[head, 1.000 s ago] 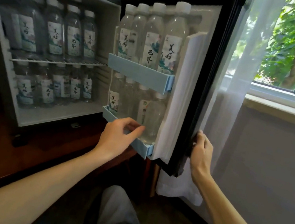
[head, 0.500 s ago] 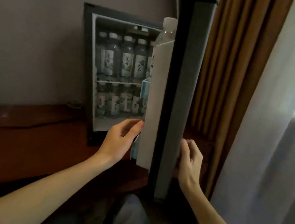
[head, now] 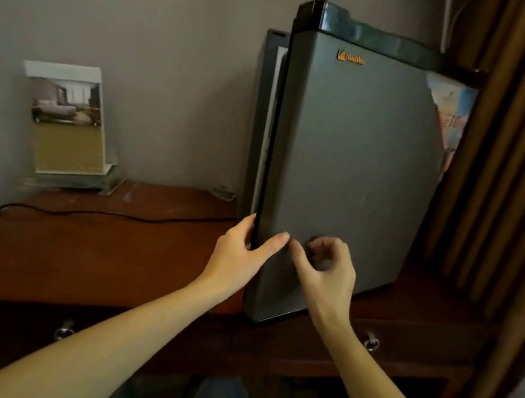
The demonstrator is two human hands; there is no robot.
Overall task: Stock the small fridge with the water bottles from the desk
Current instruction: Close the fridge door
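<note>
The small grey fridge [head: 350, 165] stands on the wooden desk [head: 89, 249]. Its door is almost closed, with only a narrow gap showing at its left edge. The water bottles inside are hidden behind the door. My left hand [head: 240, 257] grips the door's lower left edge, fingers behind it and thumb on the front. Just to its right, my right hand [head: 325, 272] sits against the door's front face with its fingers curled and nothing in them.
A framed picture card in a clear stand [head: 65, 120] sits at the desk's back left. A black cable [head: 105, 214] runs across the desktop. Brown curtains [head: 519, 172] hang right of the fridge. Desk drawers with ring pulls [head: 371, 342] lie below.
The fridge door has swung from wide open to nearly closed, hiding the bottles. My left hand moved from the inner shelf to the door's edge; my right came round to its front.
</note>
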